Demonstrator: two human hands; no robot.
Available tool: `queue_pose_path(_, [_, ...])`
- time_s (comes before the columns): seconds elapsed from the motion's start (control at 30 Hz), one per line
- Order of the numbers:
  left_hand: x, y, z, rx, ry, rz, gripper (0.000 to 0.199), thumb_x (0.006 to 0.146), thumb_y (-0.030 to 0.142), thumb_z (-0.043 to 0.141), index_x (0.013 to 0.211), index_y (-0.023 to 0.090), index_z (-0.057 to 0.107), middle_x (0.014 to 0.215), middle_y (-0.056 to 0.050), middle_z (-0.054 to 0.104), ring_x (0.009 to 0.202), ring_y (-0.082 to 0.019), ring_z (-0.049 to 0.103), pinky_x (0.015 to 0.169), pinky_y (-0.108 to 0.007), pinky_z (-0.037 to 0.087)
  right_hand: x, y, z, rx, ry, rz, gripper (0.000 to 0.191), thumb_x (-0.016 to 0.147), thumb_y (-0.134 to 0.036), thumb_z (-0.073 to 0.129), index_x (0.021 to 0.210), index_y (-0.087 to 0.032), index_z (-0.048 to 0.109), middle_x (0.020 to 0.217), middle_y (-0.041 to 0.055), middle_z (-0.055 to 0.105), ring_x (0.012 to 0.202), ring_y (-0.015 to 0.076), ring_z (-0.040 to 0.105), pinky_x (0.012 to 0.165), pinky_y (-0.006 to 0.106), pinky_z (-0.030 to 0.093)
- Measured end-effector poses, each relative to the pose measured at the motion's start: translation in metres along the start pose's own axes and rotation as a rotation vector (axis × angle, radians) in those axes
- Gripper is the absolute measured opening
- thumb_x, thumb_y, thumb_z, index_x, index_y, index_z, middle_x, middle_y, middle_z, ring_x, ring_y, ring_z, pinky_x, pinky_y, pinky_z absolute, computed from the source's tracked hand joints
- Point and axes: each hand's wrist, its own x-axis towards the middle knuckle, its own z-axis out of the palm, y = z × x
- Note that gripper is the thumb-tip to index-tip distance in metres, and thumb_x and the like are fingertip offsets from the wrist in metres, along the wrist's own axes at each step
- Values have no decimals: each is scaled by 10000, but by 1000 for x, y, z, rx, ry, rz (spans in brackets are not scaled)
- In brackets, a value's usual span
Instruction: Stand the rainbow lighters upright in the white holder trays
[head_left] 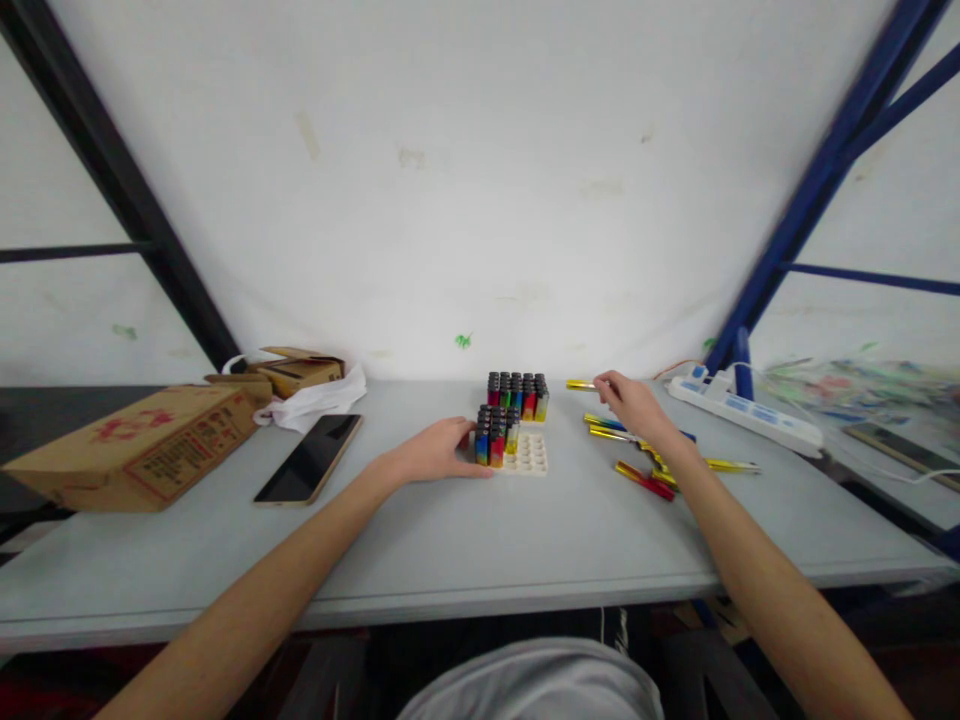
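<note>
My left hand curls around the left side of a white tray with round holes, its thumb along the front edge. Black-topped cigarette lighters, in several colours, stand upright in the tray's left part; the holes on the right show bare. Behind it stands a second block of upright lighters. My right hand is closed at the fingertips on one end of a shiny gold stick, pointing left. Below that hand lie several similar shiny sticks in gold, blue and red, partly hidden by my wrist.
To the left are a phone, a long cardboard box, a small opened box and a white plastic bag. A white power strip with cables lies at right, beside a blue metal post. A white wall closes off the back.
</note>
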Motion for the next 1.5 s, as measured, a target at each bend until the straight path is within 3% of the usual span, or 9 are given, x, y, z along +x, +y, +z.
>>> queue_pose_path(0.2, [0,-2,2,-26,12,-3,654,712,733,717,1021,159,663,950,-78,686,837,-258,627,748,-332,481,-15,-51,6,660,-85,-130,417,860,-589,685,948,-181,708,725,21,636,674,172,575,618,284,461])
queue_pose_path(0.33, [0,-3,3,-16,5,-8,652,718,721,723,1025,150,660,960,-85,687,852,-260,626,759,-330,478,-25,-71,17,867,-162,-56,459,890,-663,611,816,-211,589,718,6,600,680,160,579,588,264,461])
queue_pose_path(0.47, [0,-2,2,-23,-8,-6,654,730,708,723,1048,140,659,973,-91,689,853,-255,629,756,-323,472,-33,-83,25,1146,-379,-3,433,919,-671,569,927,-243,503,803,-2,652,650,149,606,624,291,508])
queue_pose_path(0.57, [0,-1,2,-24,-2,-9,644,727,698,730,1046,143,660,973,-90,695,853,-254,631,758,-320,470,-38,-91,29,1262,-484,36,421,920,-664,576,964,-258,472,629,-80,513,439,95,392,489,248,418])
queue_pose_path(0.7, [0,-2,2,-6,-13,-9,665,732,713,720,1071,145,654,990,-94,699,866,-265,641,763,-322,472,-40,-95,35,1267,-494,142,460,889,-677,613,879,-236,478,611,-99,302,463,71,182,423,195,156])
queue_pose_path(0.83, [0,-3,2,-8,-15,-9,679,733,737,707,1059,144,651,983,-96,697,856,-265,643,754,-324,473,-39,-94,45,1245,-525,216,608,898,-793,436,700,-218,420,589,-88,192,487,81,94,445,233,72])
queue_pose_path(1.03, [1,-1,2,-8,-18,-17,661,732,709,720,1064,141,652,987,-97,701,859,-269,647,751,-326,471,-41,-99,52,1064,-379,322,558,946,-600,426,546,-235,288,510,-75,179,452,82,108,435,258,80])
queue_pose_path(1.2, [1,-2,2,-5,-12,-17,660,723,711,726,1043,138,656,966,-95,693,848,-270,641,749,-332,471,-43,-100,52,1071,-365,267,416,908,-412,404,544,-244,298,486,-67,206,427,90,143,412,254,100])
queue_pose_path(1.5, [1,-4,3,-18,-5,-13,667,710,717,729,1037,142,653,961,-92,694,840,-262,633,741,-326,468,-41,-103,52,1019,-396,304,504,919,-567,417,549,-242,309,481,-76,216,431,81,143,408,244,108])
